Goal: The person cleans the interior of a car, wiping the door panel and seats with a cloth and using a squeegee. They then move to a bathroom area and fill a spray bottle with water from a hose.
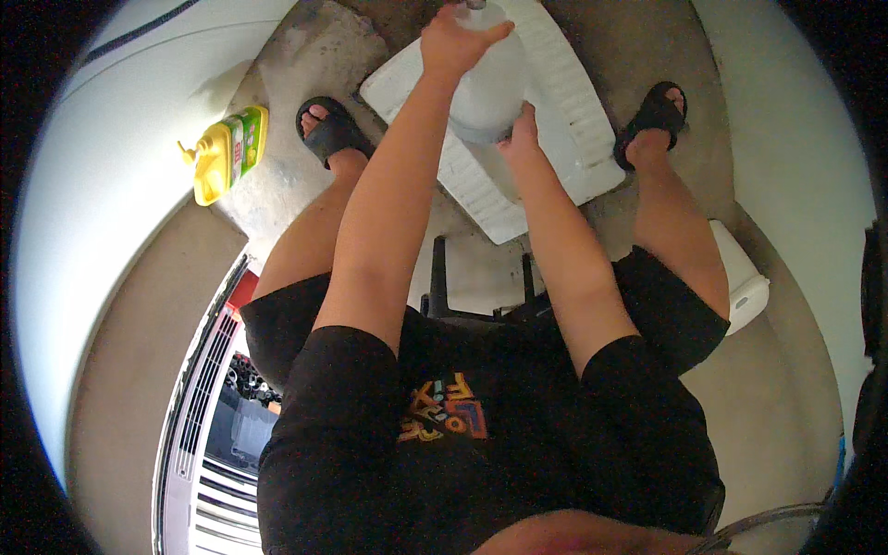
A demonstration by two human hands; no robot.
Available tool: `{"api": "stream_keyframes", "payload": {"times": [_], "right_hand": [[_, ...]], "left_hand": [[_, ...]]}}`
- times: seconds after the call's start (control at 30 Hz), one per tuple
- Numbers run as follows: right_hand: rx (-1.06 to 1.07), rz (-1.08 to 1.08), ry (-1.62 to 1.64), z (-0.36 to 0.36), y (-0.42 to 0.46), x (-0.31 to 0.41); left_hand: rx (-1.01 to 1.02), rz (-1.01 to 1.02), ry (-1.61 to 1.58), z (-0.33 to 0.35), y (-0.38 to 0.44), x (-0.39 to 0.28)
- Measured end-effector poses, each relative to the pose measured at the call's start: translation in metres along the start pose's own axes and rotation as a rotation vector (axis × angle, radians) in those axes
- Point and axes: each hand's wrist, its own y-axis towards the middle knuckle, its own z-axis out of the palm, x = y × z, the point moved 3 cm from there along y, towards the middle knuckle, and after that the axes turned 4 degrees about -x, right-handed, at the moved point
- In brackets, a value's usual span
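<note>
A cloudy, translucent rounded vessel (490, 87) is held tilted above a white squat toilet pan (479, 201) with ribbed sides. My left hand (454, 41) grips its far end, the thumb stretched across the top. On the near lower rim, my right hand (522, 130) has hold of it, with part of the fingers hidden beneath. At the picture's top edge a small metal piece (475, 3), cut off by the frame, sits right by the vessel's far end. I cannot tell whether it belongs to the vessel or is a tap.
A yellow jug (232, 152) with a green label stands by the left wall. Black slides (333, 132) are on my feet, either side of the pan. Dark legs of a stool (438, 277) show below me. A white plastic container (739, 291) is at right, a slatted door (198, 395) at left.
</note>
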Motion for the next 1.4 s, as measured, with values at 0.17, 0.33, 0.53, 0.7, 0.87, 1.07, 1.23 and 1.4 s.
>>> {"api": "stream_keyframes", "payload": {"times": [0.17,0.33,0.53,0.7,0.87,1.07,1.23,1.4], "right_hand": [[-0.043,-0.035,0.013,-0.012,0.032,0.018],[-0.021,0.035,-0.053,-0.011,-0.005,0.000],[-0.028,0.007,0.008,-0.019,0.030,0.004],[0.073,0.075,0.068,-0.012,-0.004,0.000],[-0.007,0.093,-0.005,-0.028,0.006,-0.016],[0.091,0.033,0.122,-0.009,0.005,-0.006],[0.079,0.031,0.097,-0.024,0.009,-0.007],[0.025,0.050,0.122,-0.017,0.000,-0.014]], "left_hand": [[0.015,-0.018,-0.034,0.019,0.004,-0.006],[0.038,-0.064,0.096,0.014,-0.015,0.019],[0.026,-0.064,0.046,0.013,-0.006,0.008],[-0.021,-0.038,0.109,0.013,-0.011,0.010],[-0.025,-0.015,0.060,0.015,-0.009,0.009],[0.077,-0.016,0.142,0.019,-0.003,-0.009],[0.052,0.026,0.117,0.021,-0.014,0.006],[0.085,-0.072,0.113,0.015,-0.020,0.007]]}}
